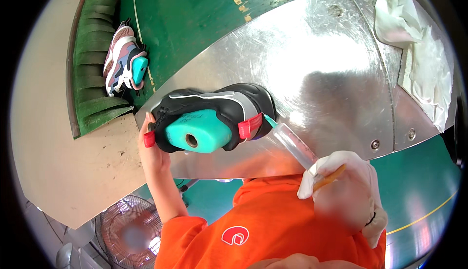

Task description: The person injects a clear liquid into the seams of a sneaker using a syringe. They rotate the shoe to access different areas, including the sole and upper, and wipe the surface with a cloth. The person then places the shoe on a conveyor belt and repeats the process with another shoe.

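A black and grey sneaker (pixel 246 104) with red pull tabs lies over the metal tabletop, its opening facing me. A turquoise shoe last (pixel 207 128) with a round hole fills that opening. My left hand (pixel 155 149) is closed on the shoe's left end, with some fingers hidden behind it. My right hand (pixel 358 166), in a white glove, is closed around a clear syringe (pixel 294 144). The syringe's teal tip touches or nearly touches the shoe beside the right red tab. A thin orange-brown stick (pixel 330 177) also shows at the glove.
A second sneaker (pixel 122 64), pink, white and blue with a turquoise last, rests beside a green slatted strip (pixel 95 54) on the left. White cloth (pixel 424 59) lies along the right of the metal tabletop (pixel 312 39). A fan (pixel 129 230) stands lower left.
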